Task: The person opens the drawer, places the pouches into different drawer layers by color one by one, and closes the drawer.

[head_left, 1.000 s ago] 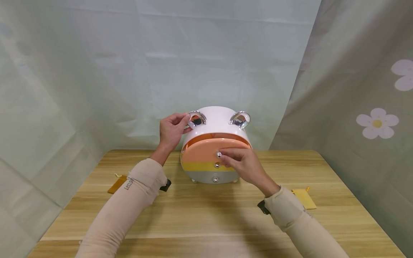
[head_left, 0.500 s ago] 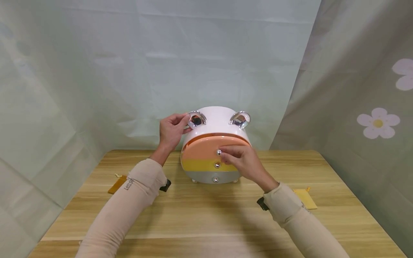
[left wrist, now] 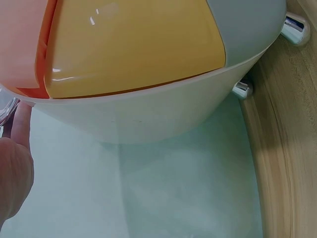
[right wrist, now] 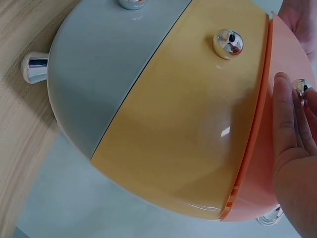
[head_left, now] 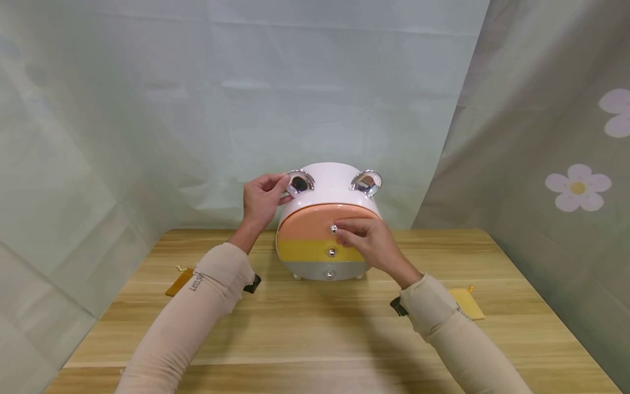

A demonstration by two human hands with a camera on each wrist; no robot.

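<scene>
- Round white plastic drawer box w/ chrome ear-shaped handles (head_left: pixel 328 189) sits upright at the back-centre of the pale wooden counter (head_left: pixel 315 328), right up against the pale green cloth backdrop (head_left: pixel 147 109).
- Left hand (head_left: pixel 261 198): grip is curled round the left chrome ear (head_left: pixel 300 181), thumb and fingers pinching it, steadying the box. Left wrist view only shows a bit of palm by the box's underside, so the head view is the one to trust.
- Right hand (head_left: pixel 366 243): fingertips pinch the small chrome knob (head_left: pixel 334 229) of the top peach-orange drawer (head_left: pixel 307 225). Grip closed on that knob.
- Top drawer looks pushed nearly flush w/ the box front in the head view. In the right wrist view its peach edge (right wrist: pixel 247 163) stands a touch proud of the yellow middle drawer (right wrist: pixel 183 129), so prob. not fully seated.
- Yellow middle drawer and grey bottom drawer (head_left: pixel 320 269) both sit shut, each w/ its own chrome knob, untouched.
- Progress, as I read it: the top drawer is at or very near its closed position; what's left is the last bit of seating, then letting go of knob and ear.
- Elsewhere on the counter: a flat orange-brown pouch (head_left: pixel 178 282) to the left behind the left sleeve, a yellow pouch (head_left: pixel 467 302) to the right, both well apart from the box.
- Grey curtain w/ white flower print (head_left: pixel 577 187) hangs on the right.
</scene>
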